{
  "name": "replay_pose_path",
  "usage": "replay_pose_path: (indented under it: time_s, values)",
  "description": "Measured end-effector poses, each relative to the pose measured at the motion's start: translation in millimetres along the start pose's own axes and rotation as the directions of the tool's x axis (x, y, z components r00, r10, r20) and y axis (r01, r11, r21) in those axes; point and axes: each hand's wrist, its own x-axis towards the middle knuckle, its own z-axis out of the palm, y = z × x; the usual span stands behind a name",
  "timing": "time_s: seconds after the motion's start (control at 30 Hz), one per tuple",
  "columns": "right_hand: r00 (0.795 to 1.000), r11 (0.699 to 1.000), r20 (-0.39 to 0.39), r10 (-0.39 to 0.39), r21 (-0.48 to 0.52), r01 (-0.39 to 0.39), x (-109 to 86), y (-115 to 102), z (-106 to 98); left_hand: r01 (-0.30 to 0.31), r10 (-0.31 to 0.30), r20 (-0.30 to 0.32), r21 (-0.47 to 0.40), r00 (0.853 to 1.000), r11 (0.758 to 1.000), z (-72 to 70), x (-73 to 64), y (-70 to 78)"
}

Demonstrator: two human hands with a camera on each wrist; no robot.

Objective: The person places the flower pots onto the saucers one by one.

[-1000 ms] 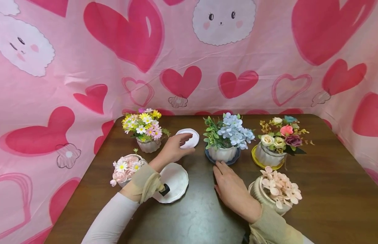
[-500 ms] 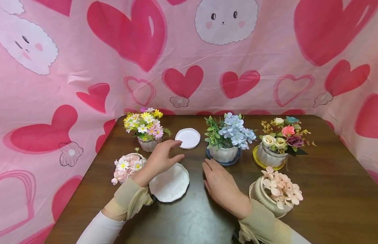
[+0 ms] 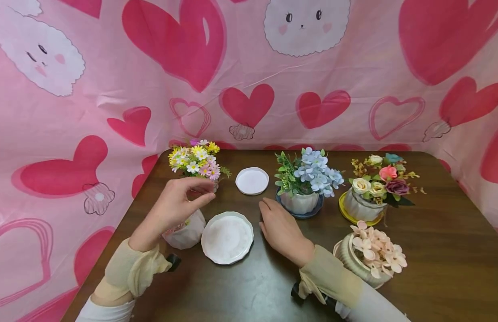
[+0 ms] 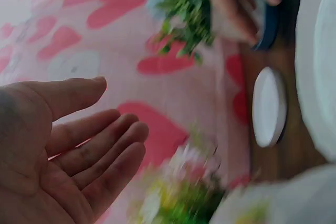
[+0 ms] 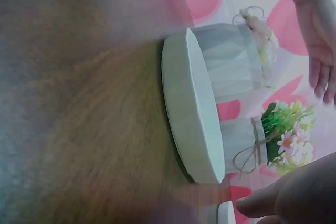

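My left hand (image 3: 172, 203) hovers above the front-left white pot (image 3: 186, 233) of pink flowers and covers most of the blooms. Its fingers are loosely bent and hold nothing, as the left wrist view of the hand (image 4: 79, 156) confirms. Just right of that pot lies a large white scalloped saucer (image 3: 227, 238) with nothing on it. My right hand (image 3: 284, 232) is low over the table, in front of the blue-flower pot (image 3: 300, 203), fingers together and holding nothing; whether it touches the table I cannot tell. A smaller white saucer (image 3: 252, 181) lies farther back.
Multicoloured daisies (image 3: 196, 162) stand at the back left, behind my left hand. The blue-flower pot sits on a dark blue saucer (image 3: 318, 209). Mixed roses (image 3: 377, 181) stand on a yellow saucer (image 3: 345, 212) at right. Nearer, a ribbed pot (image 3: 351, 259) holds peach flowers. A heart-patterned cloth (image 3: 249, 53) hangs behind.
My left hand has drawn back from near the small saucer, leftward over the front-left pot. My right hand has slid a little left, away from the blue-flower pot. The camera view has shifted slightly.
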Motion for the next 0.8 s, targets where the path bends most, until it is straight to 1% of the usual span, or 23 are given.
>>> replay_pose_path:
  time_s: [0.1, 0.2, 0.3, 0.4, 0.5, 0.57, 0.63, 0.67, 0.73, 0.8]
  values:
    - [1.000, 1.000, -0.001, -0.005, 0.000, 0.005, 6.8, 2, 4, 0.038, -0.038, -0.035, -0.010, 0.999, 0.999, -20.2, -1.7, -13.3]
    - [1.000, 1.000, 0.006, -0.003, -0.003, 0.003, 12.1, 3, 7, 0.060, -0.065, -0.078, -0.055, 0.995, 0.997, -37.8, -4.4, -32.3]
    - [1.000, 1.000, 0.009, 0.002, -0.003, -0.002, 16.5, 4, 11, 0.088, -0.103, -0.125, -0.117, 0.987, 0.989, -53.7, -8.0, -53.8]
    - [1.000, 1.000, 0.018, 0.001, 0.005, -0.001, 21.4, 4, 15, 0.125, -0.158, -0.162, -0.200, 0.974, 0.972, -64.2, -11.2, -79.4]
    - [0.999, 1.000, 0.035, -0.001, 0.019, 0.001, 25.7, 5, 18, 0.158, -0.211, -0.163, -0.288, 0.964, 0.944, -65.7, -12.2, -107.9]
    - [0.999, 1.000, 0.048, 0.005, 0.023, -0.006, 28.0, 6, 19, 0.170, -0.231, -0.150, -0.333, 0.961, 0.927, -61.5, -10.6, -126.5]
    - [0.998, 1.000, 0.057, 0.014, 0.016, -0.015, 30.3, 7, 20, 0.177, -0.239, -0.133, -0.362, 0.962, 0.915, -54.9, -8.0, -142.3]
    - [0.998, 1.000, 0.061, 0.019, 0.013, -0.020, 31.5, 7, 21, 0.175, -0.238, -0.125, -0.377, 0.963, 0.910, -51.3, -6.6, -149.4]
    - [0.997, 1.000, 0.073, 0.025, 0.010, -0.026, 34.1, 8, 22, 0.182, -0.243, -0.098, -0.415, 0.965, 0.891, -44.2, -3.9, -161.6]
    - [0.996, 1.000, 0.086, 0.027, 0.007, -0.028, 36.9, 9, 23, 0.192, -0.250, -0.074, -0.448, 0.965, 0.873, -38.0, -1.3, -170.7]
